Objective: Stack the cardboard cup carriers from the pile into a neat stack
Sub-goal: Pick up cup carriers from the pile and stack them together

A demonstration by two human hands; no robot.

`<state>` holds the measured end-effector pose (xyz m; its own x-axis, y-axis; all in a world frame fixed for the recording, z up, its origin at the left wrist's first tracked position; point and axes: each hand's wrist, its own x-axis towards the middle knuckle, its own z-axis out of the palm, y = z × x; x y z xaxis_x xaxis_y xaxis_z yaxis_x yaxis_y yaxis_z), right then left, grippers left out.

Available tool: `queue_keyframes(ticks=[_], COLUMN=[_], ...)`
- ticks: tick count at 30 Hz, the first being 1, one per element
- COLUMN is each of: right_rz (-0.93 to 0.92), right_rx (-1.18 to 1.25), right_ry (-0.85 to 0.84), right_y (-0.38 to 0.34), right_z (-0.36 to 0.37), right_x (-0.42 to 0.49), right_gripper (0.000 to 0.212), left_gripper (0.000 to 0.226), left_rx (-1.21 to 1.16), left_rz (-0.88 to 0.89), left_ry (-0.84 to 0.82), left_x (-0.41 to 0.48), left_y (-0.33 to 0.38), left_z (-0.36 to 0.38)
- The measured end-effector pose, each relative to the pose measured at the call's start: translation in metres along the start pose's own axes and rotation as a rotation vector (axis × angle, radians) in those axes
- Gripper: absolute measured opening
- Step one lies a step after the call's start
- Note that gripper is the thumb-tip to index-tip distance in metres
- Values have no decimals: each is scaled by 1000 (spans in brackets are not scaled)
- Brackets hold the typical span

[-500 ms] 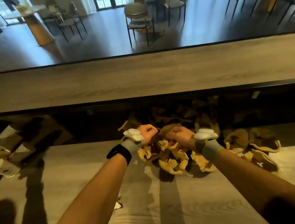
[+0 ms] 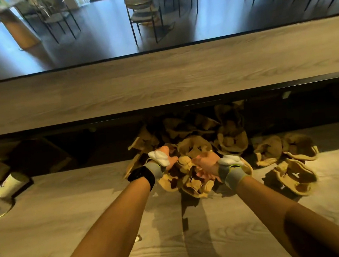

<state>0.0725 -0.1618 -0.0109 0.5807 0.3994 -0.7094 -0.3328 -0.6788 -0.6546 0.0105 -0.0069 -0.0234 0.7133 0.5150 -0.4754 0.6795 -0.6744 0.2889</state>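
A loose pile of brown cardboard cup carriers (image 2: 232, 137) lies at the back of the wooden counter (image 2: 91, 225), partly under a raised shelf. My left hand (image 2: 167, 156) and my right hand (image 2: 205, 164) are both sunk into the front of the pile, gripping a carrier (image 2: 191, 184) between them. My fingers are mostly hidden by the cardboard. More carriers (image 2: 291, 171) lie scattered to the right.
A raised wooden shelf (image 2: 160, 80) overhangs the back of the counter. Paper cups and other items (image 2: 8, 184) lie at the left edge. Small scraps (image 2: 138, 238) lie on the counter between my arms. Chairs and tables stand in the room beyond.
Both hands have pushed a little further into the pile and the right hand has turned, palm side more visible. The camera has tilted slightly.
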Motion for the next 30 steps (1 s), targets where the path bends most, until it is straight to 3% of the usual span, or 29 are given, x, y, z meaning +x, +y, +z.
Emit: queue_keyframes(ticks=[6,10,14,18,26,30], right_rz=[-217,-295,-304,-460,-550,-524], right_rx=[52,-59,-91,-230,-496,-559], right_ry=[242,294,200,166,-128,-262], right_y=[6,12,11,13,33,50], right_z=[-3,-7,-16,-17,27,53], right_x=[-5,-7,-14,-27,-41,-42], right_gripper=[27,22,35,47,65,68], left_gripper=[55,49,52,52,77,77], left_rx=[-367,-369,-388,-445,-635,-702], left_rz=[106,218,268,273,66,-15], left_ry=[52,109,114,190,203,168], left_x=[-6,-16,-30,-50,-121,-151], left_y=[2,1,-1,-10,-70,-85], left_z=[-6,-4,-1,12,55,77])
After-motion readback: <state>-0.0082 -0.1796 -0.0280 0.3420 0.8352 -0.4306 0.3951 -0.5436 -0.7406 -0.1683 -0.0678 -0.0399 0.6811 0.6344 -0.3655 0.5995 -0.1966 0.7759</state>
